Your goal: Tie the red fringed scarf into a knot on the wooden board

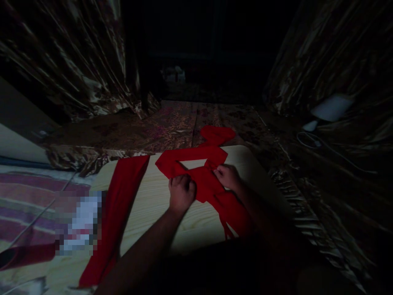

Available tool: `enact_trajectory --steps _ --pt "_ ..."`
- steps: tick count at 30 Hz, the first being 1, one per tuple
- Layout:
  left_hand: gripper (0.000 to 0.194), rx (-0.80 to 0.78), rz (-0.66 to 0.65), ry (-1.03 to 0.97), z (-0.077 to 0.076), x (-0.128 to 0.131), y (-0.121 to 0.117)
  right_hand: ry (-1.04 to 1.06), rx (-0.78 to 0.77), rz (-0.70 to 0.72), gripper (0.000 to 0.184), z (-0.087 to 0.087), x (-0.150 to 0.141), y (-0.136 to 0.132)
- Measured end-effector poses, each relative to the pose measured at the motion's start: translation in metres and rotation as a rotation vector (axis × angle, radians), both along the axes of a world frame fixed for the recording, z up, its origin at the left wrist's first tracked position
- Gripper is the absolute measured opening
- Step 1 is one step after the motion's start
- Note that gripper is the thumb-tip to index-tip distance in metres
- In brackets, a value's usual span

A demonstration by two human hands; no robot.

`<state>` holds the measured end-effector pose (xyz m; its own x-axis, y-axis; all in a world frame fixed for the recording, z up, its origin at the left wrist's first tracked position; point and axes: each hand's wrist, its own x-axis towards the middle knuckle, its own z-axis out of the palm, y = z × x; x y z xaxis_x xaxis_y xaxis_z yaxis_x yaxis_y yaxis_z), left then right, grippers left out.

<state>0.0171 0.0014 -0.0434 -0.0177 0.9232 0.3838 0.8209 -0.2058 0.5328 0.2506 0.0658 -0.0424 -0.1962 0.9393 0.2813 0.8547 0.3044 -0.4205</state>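
Observation:
A long red cloth (201, 180) lies bent and folded over a light wood-grain tabletop (153, 213), its far end reaching past the back edge. My left hand (181, 191) has its fingers curled down on the cloth's near left edge. To the right, my right hand (227, 176) pinches a gathered part of the same fabric. Between the folds, a patch of bare tabletop shows beyond my hands. More of the cloth trails from near my right hand toward my body, where darkness hides it. Another red strip (124, 205) runs along the left side of the tabletop.
A blurred-out white item (84, 221) and a dark red cylindrical object (29, 256) are at left, beside striped bedding (30, 205). Patterned fabric (172, 123) covers a ledge behind the tabletop. A white lamp (331, 108) with a cord stands at right, near dark curtains (331, 53).

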Motion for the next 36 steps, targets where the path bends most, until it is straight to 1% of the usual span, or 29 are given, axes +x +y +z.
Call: enact_trajectory --steps 3,5,7,9,12,14,16,18,19,21,23,25,27,30,33,36 --pt "0.023 -0.001 -0.017 0.013 0.001 -0.001 0.002 0.021 -0.145 -0.018 0.024 0.013 -0.001 -0.001" --pt "0.026 -0.005 -0.036 0.032 0.001 -0.002 0.000 0.055 -0.242 -0.020 0.026 0.022 -0.004 -0.006" --pt "0.029 -0.003 -0.070 0.047 0.002 -0.003 -0.007 0.091 -0.290 -0.022 0.030 0.028 -0.007 -0.016" --pt "0.031 0.009 -0.121 0.046 0.001 -0.005 -0.018 0.115 -0.298 -0.015 0.031 0.027 -0.011 -0.031" --pt "0.035 0.029 -0.185 0.020 -0.004 -0.009 -0.039 0.106 -0.293 0.007 0.029 0.020 -0.016 -0.057" --pt "0.036 0.031 -0.186 -0.013 -0.009 -0.013 -0.052 0.107 -0.309 0.005 0.026 0.015 -0.017 -0.070" --pt "0.036 0.032 -0.166 -0.056 -0.012 -0.015 -0.062 0.130 -0.314 -0.027 0.020 0.015 -0.019 -0.079" --pt "0.036 0.051 -0.157 -0.087 -0.013 -0.016 -0.067 0.155 -0.237 -0.077 0.014 0.022 -0.022 -0.084" --pt "0.036 0.063 -0.163 -0.089 -0.013 -0.017 -0.069 0.160 -0.178 -0.088 0.012 0.027 -0.025 -0.085" --pt "0.038 0.081 -0.180 -0.066 -0.011 -0.016 -0.071 0.158 -0.104 -0.054 0.012 0.040 -0.032 -0.085" --pt "0.039 0.078 -0.184 -0.033 -0.009 -0.015 -0.072 0.128 -0.153 -0.010 0.015 0.052 -0.041 -0.081" --pt "0.039 0.063 -0.184 -0.012 -0.007 -0.014 -0.074 0.084 -0.257 -0.023 0.015 0.060 -0.049 -0.074" --pt "0.040 0.047 -0.188 -0.004 -0.006 -0.014 -0.076 0.048 -0.336 -0.074 0.011 0.063 -0.056 -0.065" --pt "0.040 0.037 -0.181 -0.002 -0.006 -0.014 -0.077 0.044 -0.384 -0.133 0.005 0.063 -0.062 -0.050" --pt "0.039 0.046 -0.173 -0.019 -0.007 -0.015 -0.076 0.102 -0.356 -0.176 0.006 0.064 -0.061 -0.041" --pt "0.033 0.050 -0.170 -0.089 -0.011 -0.017 -0.071 0.212 -0.275 -0.229 0.017 0.064 -0.051 -0.040"
